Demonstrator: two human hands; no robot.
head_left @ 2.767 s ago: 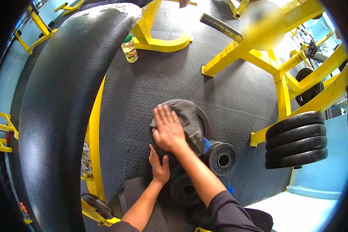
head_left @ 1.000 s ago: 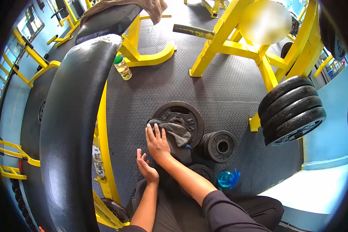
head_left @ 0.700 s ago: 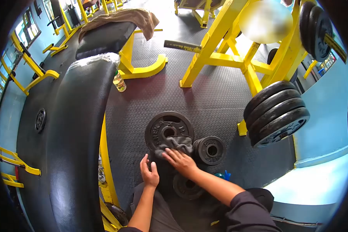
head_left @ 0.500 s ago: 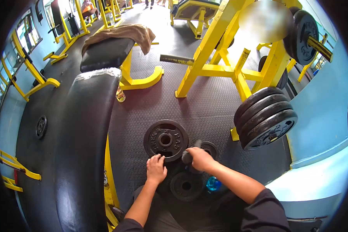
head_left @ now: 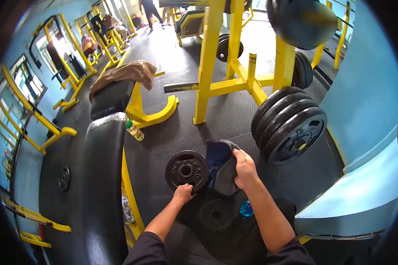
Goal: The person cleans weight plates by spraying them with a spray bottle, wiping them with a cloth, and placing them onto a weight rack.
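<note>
A round black weight plate (head_left: 177,170) lies on the dark rubber floor, and my left hand (head_left: 183,193) grips its near edge. Right of it, my right hand (head_left: 245,170) pinches a grey and dark blue cloth (head_left: 227,176), which hangs open and hides most of the plates behind it. Another dark plate (head_left: 216,214) lies in shadow close to my legs. A bottle with blue liquid (head_left: 246,209) is partly visible to the right of that plate.
A long black padded bench (head_left: 104,176) runs along the left. A green-capped bottle (head_left: 135,130) is beside it. A yellow rack (head_left: 202,79) with stacked plates (head_left: 296,132) stands ahead and right. People are in the far background.
The cloth has come off the large plate and now hangs from my raised right hand. My left hand has moved onto the plate's edge. The view has tilted up.
</note>
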